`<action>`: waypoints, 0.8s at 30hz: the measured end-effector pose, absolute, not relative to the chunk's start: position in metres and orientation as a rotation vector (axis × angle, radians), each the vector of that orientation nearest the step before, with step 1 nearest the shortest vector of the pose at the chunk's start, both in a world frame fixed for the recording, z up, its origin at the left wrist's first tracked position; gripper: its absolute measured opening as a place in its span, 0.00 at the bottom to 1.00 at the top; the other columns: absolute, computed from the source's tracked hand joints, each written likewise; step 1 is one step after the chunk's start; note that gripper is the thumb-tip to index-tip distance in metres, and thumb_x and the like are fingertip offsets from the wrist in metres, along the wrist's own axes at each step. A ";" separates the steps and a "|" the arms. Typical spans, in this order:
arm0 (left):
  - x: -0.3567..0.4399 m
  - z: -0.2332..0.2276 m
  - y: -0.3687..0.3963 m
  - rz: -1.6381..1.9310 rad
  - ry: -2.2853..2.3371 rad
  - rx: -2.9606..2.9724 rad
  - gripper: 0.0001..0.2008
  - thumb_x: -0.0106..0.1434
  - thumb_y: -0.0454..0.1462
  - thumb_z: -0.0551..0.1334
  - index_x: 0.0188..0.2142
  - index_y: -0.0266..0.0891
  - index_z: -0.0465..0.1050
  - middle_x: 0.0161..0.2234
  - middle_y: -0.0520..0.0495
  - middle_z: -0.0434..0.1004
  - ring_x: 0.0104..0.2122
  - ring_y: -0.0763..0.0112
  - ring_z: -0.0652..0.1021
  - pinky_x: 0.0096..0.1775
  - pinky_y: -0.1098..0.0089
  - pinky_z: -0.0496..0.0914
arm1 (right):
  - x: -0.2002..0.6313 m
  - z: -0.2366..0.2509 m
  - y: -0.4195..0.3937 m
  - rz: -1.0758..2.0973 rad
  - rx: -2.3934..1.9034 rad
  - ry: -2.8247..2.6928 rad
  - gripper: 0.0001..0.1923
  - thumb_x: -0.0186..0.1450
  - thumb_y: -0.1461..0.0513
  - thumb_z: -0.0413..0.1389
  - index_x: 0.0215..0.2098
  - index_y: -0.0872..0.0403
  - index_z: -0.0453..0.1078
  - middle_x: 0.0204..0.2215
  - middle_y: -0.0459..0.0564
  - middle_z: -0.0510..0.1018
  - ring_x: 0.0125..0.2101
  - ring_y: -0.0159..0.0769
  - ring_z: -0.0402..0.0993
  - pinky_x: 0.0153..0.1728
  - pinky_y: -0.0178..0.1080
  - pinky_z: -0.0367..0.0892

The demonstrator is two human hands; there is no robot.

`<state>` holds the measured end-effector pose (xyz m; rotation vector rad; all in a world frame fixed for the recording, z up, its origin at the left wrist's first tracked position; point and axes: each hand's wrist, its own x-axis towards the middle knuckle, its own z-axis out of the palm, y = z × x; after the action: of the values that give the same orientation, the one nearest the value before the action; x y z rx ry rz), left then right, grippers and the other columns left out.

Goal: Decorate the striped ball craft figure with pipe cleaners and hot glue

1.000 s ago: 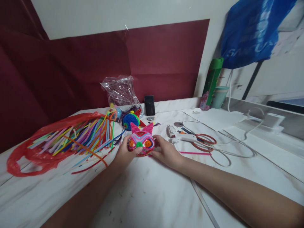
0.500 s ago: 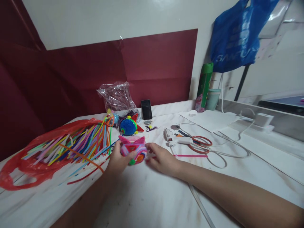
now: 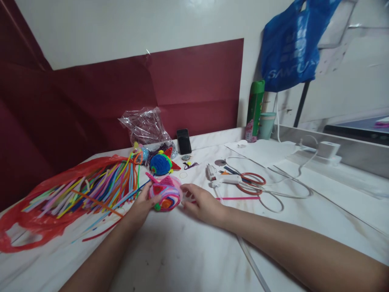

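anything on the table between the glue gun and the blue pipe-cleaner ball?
Head view: between the glue gun and blue pipe-cleaner ball lie a small pale ring and purple scraps.

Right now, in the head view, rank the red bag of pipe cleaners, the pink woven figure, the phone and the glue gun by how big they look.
1. Red bag of pipe cleaners
2. Pink woven figure, nearer the camera
3. Glue gun
4. Phone, farthest back, so its rank against the glue gun is unsure
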<state>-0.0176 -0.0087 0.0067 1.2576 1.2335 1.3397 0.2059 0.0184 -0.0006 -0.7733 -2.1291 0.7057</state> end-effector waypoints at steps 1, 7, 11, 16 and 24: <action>-0.015 0.008 -0.010 1.307 1.219 1.262 0.33 0.50 0.42 0.68 0.54 0.42 0.59 0.51 0.42 0.71 0.49 0.59 0.74 0.47 0.64 0.69 | 0.206 0.000 0.018 0.742 -0.770 -2.107 0.21 0.59 0.62 0.56 0.51 0.54 0.63 0.42 0.54 0.75 0.40 0.38 0.72 0.41 0.40 0.67; -0.007 0.011 -0.013 1.319 1.322 1.299 0.35 0.50 0.42 0.68 0.56 0.41 0.58 0.50 0.41 0.72 0.49 0.57 0.74 0.49 0.60 0.68 | 0.205 -0.004 0.020 0.786 -0.784 -2.109 0.31 0.57 0.60 0.59 0.57 0.56 0.60 0.48 0.57 0.73 0.42 0.41 0.72 0.42 0.41 0.68; -0.001 0.002 -0.012 1.383 1.344 1.298 0.41 0.49 0.41 0.68 0.60 0.43 0.51 0.52 0.40 0.70 0.51 0.57 0.72 0.52 0.59 0.65 | 0.207 -0.010 0.024 0.768 -0.780 -2.110 0.35 0.56 0.61 0.60 0.60 0.54 0.56 0.45 0.55 0.75 0.40 0.41 0.74 0.41 0.40 0.69; 0.010 -0.010 -0.008 1.464 1.281 1.325 0.46 0.46 0.37 0.70 0.61 0.42 0.49 0.54 0.40 0.67 0.52 0.59 0.71 0.52 0.61 0.66 | 0.209 -0.015 0.029 0.810 -0.793 -2.122 0.32 0.59 0.59 0.57 0.60 0.53 0.54 0.42 0.54 0.77 0.37 0.40 0.75 0.38 0.41 0.70; 0.007 -0.015 -0.006 1.519 1.303 1.302 0.41 0.49 0.35 0.68 0.59 0.39 0.50 0.57 0.38 0.63 0.54 0.59 0.68 0.53 0.61 0.65 | 0.207 -0.026 0.033 0.788 -0.851 -2.143 0.36 0.58 0.58 0.57 0.62 0.53 0.51 0.42 0.55 0.76 0.40 0.42 0.74 0.42 0.45 0.68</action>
<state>0.0072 -0.0058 -0.0151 1.3017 1.3034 1.5194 0.2072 0.0327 -0.0259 -0.8509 -2.1427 0.7879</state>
